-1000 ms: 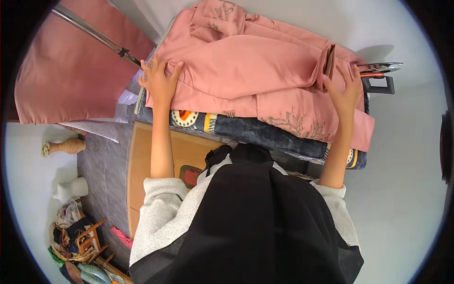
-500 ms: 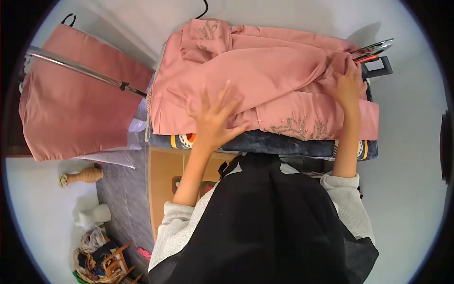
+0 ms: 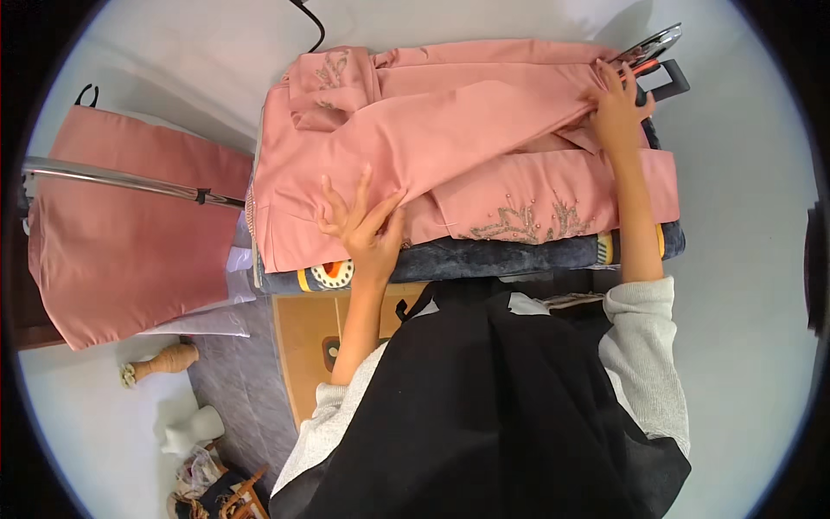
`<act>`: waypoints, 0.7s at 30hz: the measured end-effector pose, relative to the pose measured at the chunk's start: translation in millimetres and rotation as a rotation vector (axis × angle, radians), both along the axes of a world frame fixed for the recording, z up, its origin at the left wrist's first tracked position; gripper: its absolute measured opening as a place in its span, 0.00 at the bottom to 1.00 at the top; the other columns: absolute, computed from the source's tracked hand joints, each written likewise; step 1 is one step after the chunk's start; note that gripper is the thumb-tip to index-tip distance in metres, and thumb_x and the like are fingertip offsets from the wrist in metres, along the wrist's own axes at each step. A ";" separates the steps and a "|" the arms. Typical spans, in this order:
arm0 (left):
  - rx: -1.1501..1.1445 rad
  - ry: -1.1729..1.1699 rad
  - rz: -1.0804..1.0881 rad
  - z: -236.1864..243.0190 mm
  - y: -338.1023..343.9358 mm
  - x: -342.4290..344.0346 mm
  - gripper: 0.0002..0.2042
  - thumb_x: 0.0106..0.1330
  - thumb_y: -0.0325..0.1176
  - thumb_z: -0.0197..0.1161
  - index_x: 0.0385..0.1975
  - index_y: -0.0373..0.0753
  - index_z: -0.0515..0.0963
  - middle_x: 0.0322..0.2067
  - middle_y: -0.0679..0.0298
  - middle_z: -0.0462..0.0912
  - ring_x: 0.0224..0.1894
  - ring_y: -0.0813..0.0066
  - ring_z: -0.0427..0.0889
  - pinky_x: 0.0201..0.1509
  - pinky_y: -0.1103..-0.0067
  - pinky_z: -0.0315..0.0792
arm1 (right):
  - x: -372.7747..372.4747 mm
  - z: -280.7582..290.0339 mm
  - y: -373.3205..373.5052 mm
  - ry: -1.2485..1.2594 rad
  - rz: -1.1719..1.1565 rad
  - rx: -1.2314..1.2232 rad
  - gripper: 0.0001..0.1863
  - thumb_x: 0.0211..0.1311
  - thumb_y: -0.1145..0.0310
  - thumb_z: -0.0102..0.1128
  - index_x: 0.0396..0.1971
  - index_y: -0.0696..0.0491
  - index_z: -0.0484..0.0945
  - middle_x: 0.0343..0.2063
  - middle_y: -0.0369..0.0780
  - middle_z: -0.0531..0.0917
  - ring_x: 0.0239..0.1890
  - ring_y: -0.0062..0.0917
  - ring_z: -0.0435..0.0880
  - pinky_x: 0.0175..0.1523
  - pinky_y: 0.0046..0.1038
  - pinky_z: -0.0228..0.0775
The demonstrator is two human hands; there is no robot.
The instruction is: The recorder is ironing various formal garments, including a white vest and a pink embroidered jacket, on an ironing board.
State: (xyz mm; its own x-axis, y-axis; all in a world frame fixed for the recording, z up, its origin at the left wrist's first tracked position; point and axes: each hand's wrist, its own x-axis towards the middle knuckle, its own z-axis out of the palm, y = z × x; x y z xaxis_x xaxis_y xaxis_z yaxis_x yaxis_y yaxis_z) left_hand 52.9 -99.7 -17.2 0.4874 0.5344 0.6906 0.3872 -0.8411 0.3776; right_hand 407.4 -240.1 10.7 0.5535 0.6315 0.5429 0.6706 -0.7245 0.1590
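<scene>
I see the pink garment half folded on the board—left hand spread flat at its near-left edge, right hand pinching fabric at the far-right corner; sleeve and hem look left to fold.

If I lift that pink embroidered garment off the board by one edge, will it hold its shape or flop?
The pink garment will probably flop: it already lies in soft folds and creases under the left hand. It looks light. The beaded hem may hang lower, and it could slide on the padded board.
</scene>
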 end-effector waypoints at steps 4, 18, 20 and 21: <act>0.058 -0.026 -0.026 -5.5 1.1 -5.4 0.10 0.47 0.28 0.69 0.31 0.48 0.85 0.55 0.60 0.73 0.68 0.50 0.50 0.64 0.60 0.38 | 9.9 38.9 -12.2 -0.242 0.078 0.348 0.16 0.39 0.69 0.64 0.31 0.33 0.80 0.51 0.22 0.72 0.61 0.27 0.63 0.55 0.56 0.43; 0.113 0.192 -0.073 -23.0 11.4 -45.8 0.18 0.37 0.38 0.74 0.33 0.57 0.84 0.59 0.64 0.70 0.68 0.53 0.49 0.64 0.60 0.36 | -62.4 -33.0 -130.8 0.140 -0.194 0.291 0.21 0.37 0.77 0.58 0.30 0.32 0.84 0.60 0.28 0.66 0.65 0.38 0.54 0.62 0.46 0.39; 0.123 0.170 -0.110 -26.5 12.6 -49.1 0.16 0.40 0.36 0.73 0.33 0.59 0.84 0.57 0.66 0.72 0.68 0.53 0.49 0.64 0.61 0.33 | -57.3 -31.3 -135.0 0.117 -0.169 0.272 0.23 0.38 0.76 0.59 0.33 0.30 0.84 0.61 0.28 0.65 0.64 0.38 0.55 0.62 0.46 0.39; 0.120 0.178 -0.112 -28.0 13.1 -50.4 0.16 0.40 0.36 0.73 0.33 0.59 0.84 0.57 0.66 0.72 0.68 0.53 0.49 0.64 0.61 0.33 | -54.2 -29.8 -136.9 0.066 -0.132 0.332 0.23 0.39 0.76 0.59 0.33 0.30 0.84 0.61 0.27 0.65 0.64 0.38 0.55 0.63 0.46 0.39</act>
